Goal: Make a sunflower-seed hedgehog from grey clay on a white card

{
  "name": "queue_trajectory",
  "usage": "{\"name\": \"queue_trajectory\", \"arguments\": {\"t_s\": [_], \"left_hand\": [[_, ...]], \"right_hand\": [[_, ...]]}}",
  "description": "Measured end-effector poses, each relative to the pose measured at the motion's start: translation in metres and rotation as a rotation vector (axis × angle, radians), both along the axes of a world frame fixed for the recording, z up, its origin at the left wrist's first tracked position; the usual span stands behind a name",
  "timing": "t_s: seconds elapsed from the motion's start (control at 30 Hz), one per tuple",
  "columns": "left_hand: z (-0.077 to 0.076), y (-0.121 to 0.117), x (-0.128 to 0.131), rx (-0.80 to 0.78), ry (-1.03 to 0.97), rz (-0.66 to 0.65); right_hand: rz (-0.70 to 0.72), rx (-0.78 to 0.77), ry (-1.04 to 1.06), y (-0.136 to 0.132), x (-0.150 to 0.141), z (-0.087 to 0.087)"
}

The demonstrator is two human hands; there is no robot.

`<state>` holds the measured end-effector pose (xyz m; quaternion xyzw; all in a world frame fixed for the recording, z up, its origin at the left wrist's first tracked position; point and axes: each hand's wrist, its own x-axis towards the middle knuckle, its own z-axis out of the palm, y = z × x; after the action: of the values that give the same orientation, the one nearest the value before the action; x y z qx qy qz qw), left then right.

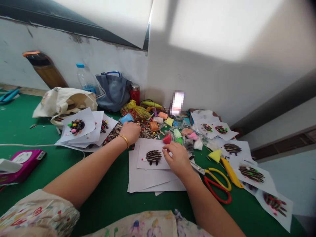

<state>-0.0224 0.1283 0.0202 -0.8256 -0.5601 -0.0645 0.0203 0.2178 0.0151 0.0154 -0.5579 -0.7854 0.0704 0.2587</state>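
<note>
In front of me a small white card (144, 163) lies on larger white sheets (153, 184). It bears a hedgehog (153, 156) made of dark striped seeds, with dark feet and a small red dot at its snout. My right hand (178, 158) rests at the card's right edge, thumb and forefinger slightly apart, with nothing visible between them. My left hand (131, 131), a gold bangle at its wrist, reaches into the pile of sunflower seeds (147, 133) beyond the card. Its fingers are curled down and the tips are hidden, so what they hold cannot be made out.
Bagged coloured clay (169, 121) surrounds the seeds. Scissors (217, 184) and a yellow cutter (232, 172) lie right, beside finished seed pictures (251, 173). Leftward are more pictures (79, 127), a canvas bag (66, 98) and a magenta pack (23, 166). A phone (177, 102) leans against the wall.
</note>
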Motion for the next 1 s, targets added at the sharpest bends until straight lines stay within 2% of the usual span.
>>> {"name": "queue_trajectory", "arguments": {"t_s": [0.17, 0.37, 0.5, 0.7, 0.87, 1.0], "left_hand": [[0.003, 0.0, -0.001, 0.0, -0.008, 0.04], [0.011, -0.007, -0.016, 0.038, -0.031, 0.113], [0.012, -0.01, -0.022, 0.011, -0.03, 0.095], [0.006, -0.003, -0.011, -0.048, 0.002, 0.01], [0.001, 0.004, 0.0, -0.038, 0.014, 0.028], [0.004, 0.003, -0.002, -0.028, 0.017, 0.072]], "right_hand": [[0.003, 0.004, 0.012, 0.001, 0.001, 0.0], [0.007, -0.001, 0.008, 0.0, 0.001, 0.002], [0.004, -0.006, -0.004, 0.0, 0.0, 0.001], [0.009, -0.007, -0.003, 0.002, 0.0, -0.001], [0.015, -0.013, -0.001, 0.003, 0.001, -0.001], [0.009, -0.014, 0.011, 0.003, 0.001, -0.001]]}}
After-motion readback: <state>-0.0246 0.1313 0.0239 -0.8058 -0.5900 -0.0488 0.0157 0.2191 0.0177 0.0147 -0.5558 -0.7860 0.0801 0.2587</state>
